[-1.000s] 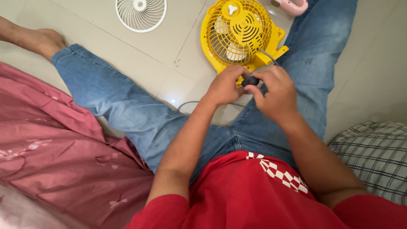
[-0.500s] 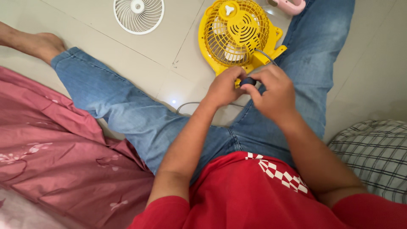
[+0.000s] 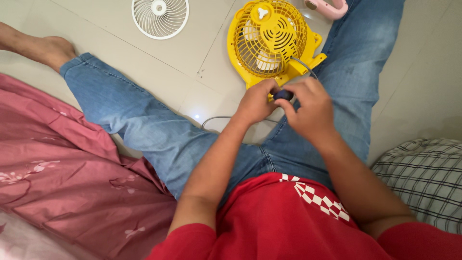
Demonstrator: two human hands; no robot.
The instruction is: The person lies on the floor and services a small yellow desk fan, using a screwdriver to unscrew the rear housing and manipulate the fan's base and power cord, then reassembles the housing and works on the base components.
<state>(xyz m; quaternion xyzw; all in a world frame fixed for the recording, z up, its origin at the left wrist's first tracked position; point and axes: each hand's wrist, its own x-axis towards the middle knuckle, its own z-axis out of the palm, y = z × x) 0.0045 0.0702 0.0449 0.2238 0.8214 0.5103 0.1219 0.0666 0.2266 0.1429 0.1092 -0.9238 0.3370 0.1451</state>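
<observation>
Between the seated person's outstretched legs, both hands, left hand point(image 3: 255, 102) and right hand point(image 3: 308, 110), pinched a small dark part point(image 3: 283, 95) together, steadying it beside the yellow fan point(image 3: 269, 41) lying on the floor point(image 3: 192, 53).

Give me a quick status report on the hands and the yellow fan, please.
Left hand and right hand both pinch a small dark part. Yellow fan flat on floor, grille up. Grey cord trails beneath hands.
</observation>
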